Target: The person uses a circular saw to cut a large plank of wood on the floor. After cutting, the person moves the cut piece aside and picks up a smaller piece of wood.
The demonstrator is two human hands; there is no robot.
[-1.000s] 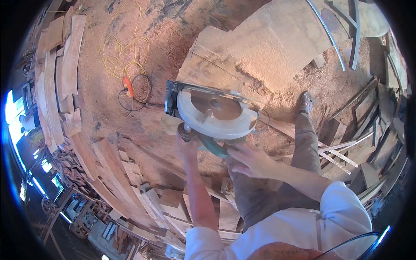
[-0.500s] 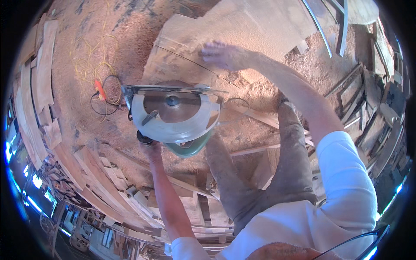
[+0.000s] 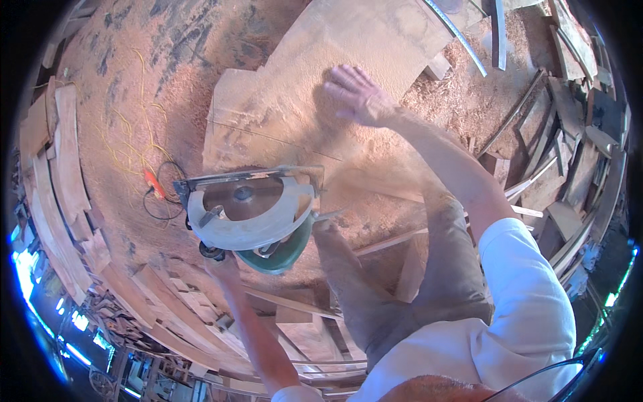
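Observation:
A handheld circular saw [image 3: 251, 224] with a pale guard, a round blade and a green body is tilted up at the near edge of a dusty wooden board [image 3: 375, 40]. My left hand [image 3: 222, 265] is closed around the saw's dark knob [image 3: 212, 252]; part of the fingers is hidden by it. Beyond the saw, a thin dark line crosses the board. My right hand [image 3: 358, 96] is over the board, fingers spread and holding nothing. Whether its palm touches the sawdust on the surface I cannot tell.
On the sawdust-covered ground to the left lie an orange plug connector [image 3: 155, 184] and a tangled yellow cord [image 3: 144, 127]. A curved metal strip [image 3: 459, 37] rests at the far right. Stacked planks [image 3: 70, 147] line the left side, and offcuts [image 3: 569, 167] pile up on the right.
The view has shifted, so the board and saw appear lower. My right hand has swept farther out across the board, its fingers now more spread. My left hand keeps its hold on the saw.

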